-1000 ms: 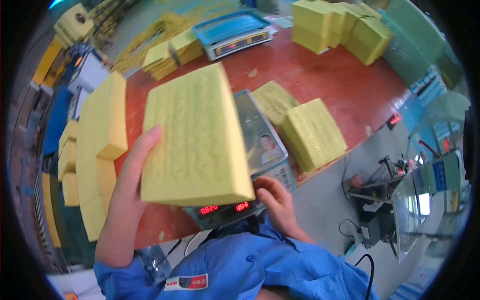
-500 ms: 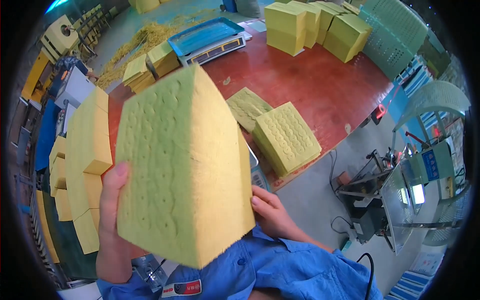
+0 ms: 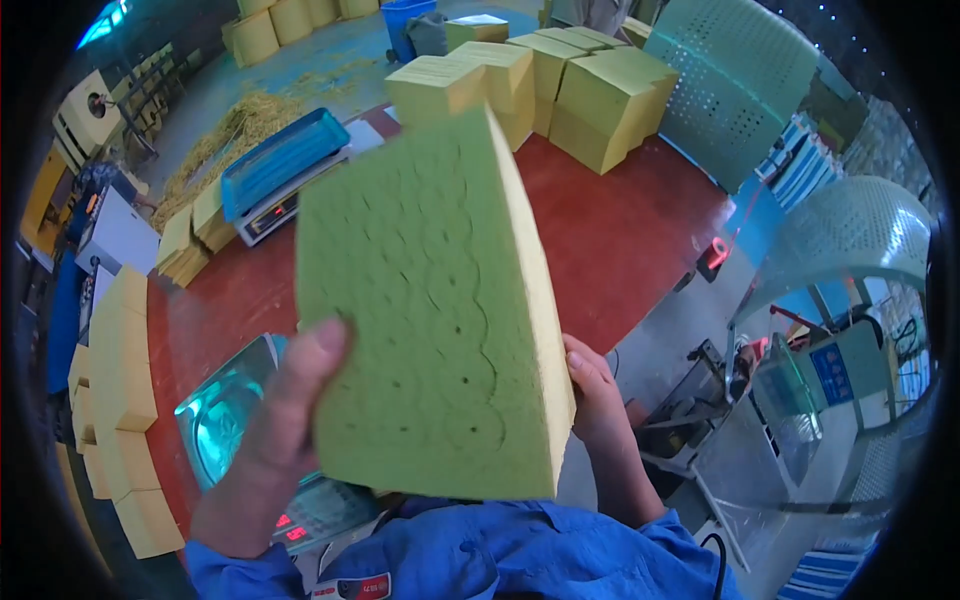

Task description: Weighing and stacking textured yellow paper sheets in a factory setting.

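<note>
A thick stack of yellow punched paper (image 3: 410, 300) is held up in front of me, its greenish-yellow broad face toward me. Rows of wavy cuts and small holes mark that face. My left hand (image 3: 290, 400) grips the lower left edge, thumb on the face and fingers mostly hidden behind. On the opposite edge, my right hand (image 3: 597, 385) is closed against the pale cut side, with most of its fingers out of sight. Below and left of the stack is a weighing scale (image 3: 215, 415) with a shiny metal pan and red lit digits, partly covered by my left arm.
More yellow paper stacks (image 3: 605, 110) stand at the far side of the red table (image 3: 620, 240), and a row (image 3: 125, 380) lines the left. A second scale with a blue tray (image 3: 285, 160) sits far left. Green perforated chairs (image 3: 840, 250) are on the right.
The paper stack has moved right and turned, so its broad face shows more and its side less. My view has shifted; the metal-pan scale now shows, and the smaller patterned stacks are hidden.
</note>
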